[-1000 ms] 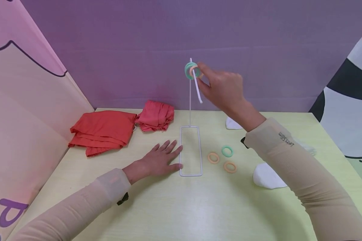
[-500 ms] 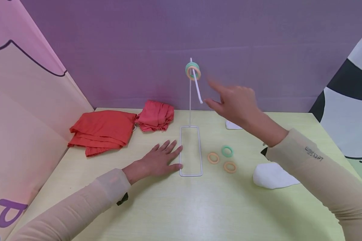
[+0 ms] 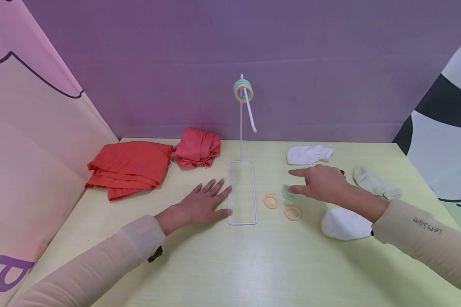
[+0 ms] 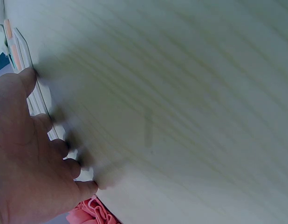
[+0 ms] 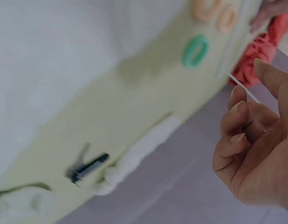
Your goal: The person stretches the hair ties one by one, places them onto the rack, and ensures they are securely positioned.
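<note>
A person in sheer beige sleeves (image 3: 407,228) stretches both arms over a pale, wood-grained bench (image 3: 215,273), the right forearm angling in from the side. The right hand (image 3: 320,184) hangs palm down with index finger and thumb reaching forward, a clear gap between them, and the other fingers loosely bent; its grasp is free, holding nothing. In the head view the thumb tip overlaps a smooth, round mint-green ring (image 3: 286,197) lying on the bench, though the right wrist view shows that ring clear of the fingers. Two peach-orange rings (image 3: 270,207) of the same rounded shape lie flat just beside it, near the base of the stand.

The left hand (image 3: 199,209) lies flat, fingers spread and grasping nothing, with thumb and index fingertip touching the left bar of a slender white wire stand (image 3: 241,140). The stand rises from a rectangular wire base to an arm with an upturned tip, where another peach ring (image 3: 236,94) hangs in front of mint-green ringwork (image 3: 241,82).

At the left lie a folded bright red cloth (image 3: 130,166) and a smaller, crumpled coral-red cloth (image 3: 197,147). At the right are a flat white sock (image 3: 307,155), a pale grey-green knitted sock (image 3: 374,183) and a rounded white fabric piece (image 3: 343,224), partly hidden by the right arm. A lightly creased purple fabric backdrop (image 3: 157,76) hangs behind.
</note>
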A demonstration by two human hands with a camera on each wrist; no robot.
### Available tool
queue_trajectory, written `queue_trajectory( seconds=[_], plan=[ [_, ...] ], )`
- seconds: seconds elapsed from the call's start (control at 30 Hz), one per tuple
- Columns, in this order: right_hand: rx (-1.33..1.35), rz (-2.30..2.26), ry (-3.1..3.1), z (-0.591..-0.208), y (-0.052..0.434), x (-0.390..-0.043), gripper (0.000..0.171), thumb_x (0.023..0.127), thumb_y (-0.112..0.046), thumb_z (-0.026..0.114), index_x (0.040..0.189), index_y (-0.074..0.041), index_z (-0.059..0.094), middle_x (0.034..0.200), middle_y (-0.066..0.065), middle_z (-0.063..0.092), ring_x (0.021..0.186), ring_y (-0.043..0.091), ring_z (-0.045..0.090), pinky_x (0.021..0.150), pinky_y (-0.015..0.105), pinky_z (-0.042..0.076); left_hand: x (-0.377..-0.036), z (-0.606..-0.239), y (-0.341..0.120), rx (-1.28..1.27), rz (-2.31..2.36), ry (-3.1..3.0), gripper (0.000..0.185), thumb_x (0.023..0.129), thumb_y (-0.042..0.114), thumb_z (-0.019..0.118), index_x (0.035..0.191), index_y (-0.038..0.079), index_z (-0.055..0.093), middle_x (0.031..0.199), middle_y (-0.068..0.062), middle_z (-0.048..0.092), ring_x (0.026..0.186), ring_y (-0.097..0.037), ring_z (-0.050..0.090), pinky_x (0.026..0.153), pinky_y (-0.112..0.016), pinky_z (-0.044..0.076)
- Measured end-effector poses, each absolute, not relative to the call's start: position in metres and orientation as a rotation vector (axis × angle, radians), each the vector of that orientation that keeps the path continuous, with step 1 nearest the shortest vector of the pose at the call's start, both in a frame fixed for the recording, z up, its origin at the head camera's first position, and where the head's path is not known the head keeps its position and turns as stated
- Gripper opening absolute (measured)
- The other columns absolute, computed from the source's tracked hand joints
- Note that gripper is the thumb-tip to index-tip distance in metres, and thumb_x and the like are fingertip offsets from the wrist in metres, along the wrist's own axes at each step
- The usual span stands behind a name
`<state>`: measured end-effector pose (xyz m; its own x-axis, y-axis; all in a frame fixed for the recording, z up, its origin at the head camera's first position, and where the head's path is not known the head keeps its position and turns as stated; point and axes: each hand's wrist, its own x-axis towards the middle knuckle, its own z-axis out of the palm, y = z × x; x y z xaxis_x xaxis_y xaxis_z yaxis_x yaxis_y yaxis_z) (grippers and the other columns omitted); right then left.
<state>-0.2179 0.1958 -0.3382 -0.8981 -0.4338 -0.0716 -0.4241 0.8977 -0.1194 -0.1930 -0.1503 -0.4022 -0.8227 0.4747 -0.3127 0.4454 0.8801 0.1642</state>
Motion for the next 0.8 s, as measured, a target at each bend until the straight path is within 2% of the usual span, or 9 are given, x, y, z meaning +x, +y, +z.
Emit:
queue_trajectory(
  seconds=[0.13, 0.33, 0.5, 0.67, 0.8],
  plan=[
    [-0.665, -0.109, 2.922, -0.361, 0.2, -0.22, 0.063, 0.088, -0.061, 0.065, 0.139, -0.025, 0.062, 0.048, -0.002, 0.05, 0.049, 0.015, 0.047, 0.041, 0.028, 0.024, -0.193, -0.402, -0.151, 0.691, 0.124, 2.708, 0.079, 0.098, 0.066, 0.041, 0.162, 0.029, 0.012, 0.171, -0.005, 0.003, 0.158, -0.033, 0.0, 0.125, -0.059, 0.009],
    [-0.655, -0.122, 2.897, -0.376, 0.2, -0.223, 0.067, 0.084, -0.064, 0.068, 0.138, -0.024, 0.063, 0.066, 0.002, 0.065, 0.071, 0.02, 0.064, 0.043, 0.032, 0.036, -0.191, -0.401, -0.151, 0.695, 0.129, 2.713, 0.079, 0.099, 0.066, 0.041, 0.162, 0.029, 0.013, 0.171, -0.005, 0.004, 0.158, -0.033, 0.002, 0.125, -0.059, 0.01],
    [-0.618, -0.143, 2.881, -0.381, 0.2, -0.226, 0.066, 0.084, -0.062, 0.068, 0.137, -0.023, 0.064, 0.08, 0.007, 0.073, 0.081, 0.025, 0.068, 0.046, 0.033, 0.04, -0.191, -0.4, -0.151, 0.698, 0.132, 2.713, 0.078, 0.099, 0.065, 0.041, 0.162, 0.028, 0.015, 0.171, -0.005, 0.005, 0.158, -0.033, 0.002, 0.125, -0.06, 0.01],
    [-0.606, -0.185, 2.873, -0.382, 0.198, -0.228, 0.059, 0.086, -0.057, 0.069, 0.134, -0.023, 0.067, 0.079, 0.004, 0.073, 0.087, 0.026, 0.069, 0.048, 0.032, 0.04, -0.192, -0.403, -0.151, 0.7, 0.123, 2.716, 0.078, 0.098, 0.067, 0.04, 0.162, 0.029, 0.013, 0.171, -0.005, 0.004, 0.158, -0.033, 0.001, 0.125, -0.059, 0.009],
    [-0.629, -0.212, 2.887, -0.384, 0.197, -0.229, 0.05, 0.088, -0.051, 0.069, 0.129, -0.023, 0.07, 0.074, 0.0, 0.071, 0.079, 0.02, 0.066, 0.047, 0.033, 0.04, -0.192, -0.404, -0.151, 0.695, 0.113, 2.715, 0.079, 0.098, 0.067, 0.039, 0.162, 0.03, 0.012, 0.171, -0.004, 0.003, 0.158, -0.032, 0.0, 0.125, -0.059, 0.009]
  ],
)
